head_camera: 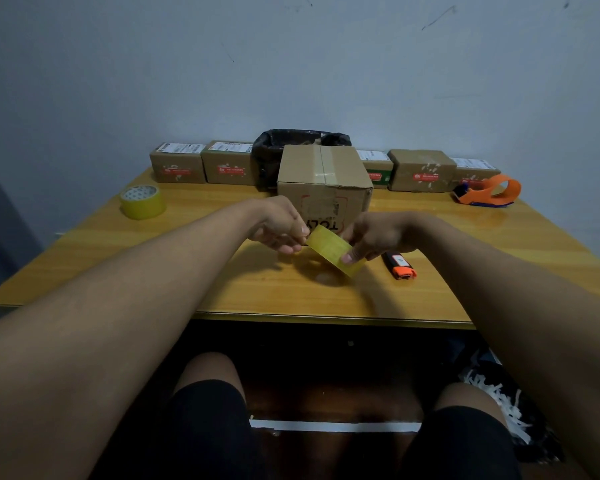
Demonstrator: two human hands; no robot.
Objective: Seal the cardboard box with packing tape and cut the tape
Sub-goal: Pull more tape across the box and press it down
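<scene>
A yellowish roll of packing tape hangs just above the wooden table, held between both hands. My right hand grips its right side, one finger across the outer face. My left hand pinches the roll's upper left edge with thumb and fingers. Directly behind the hands stands the cardboard box, flaps closed, a strip of clear tape running along its top seam and down the front. A black and orange utility knife lies on the table just right of my right hand.
A second yellow tape roll sits at the table's left. An orange tape dispenser rests at the right. Several small labelled cartons and a black bag line the wall. The table's front edge is near my knees.
</scene>
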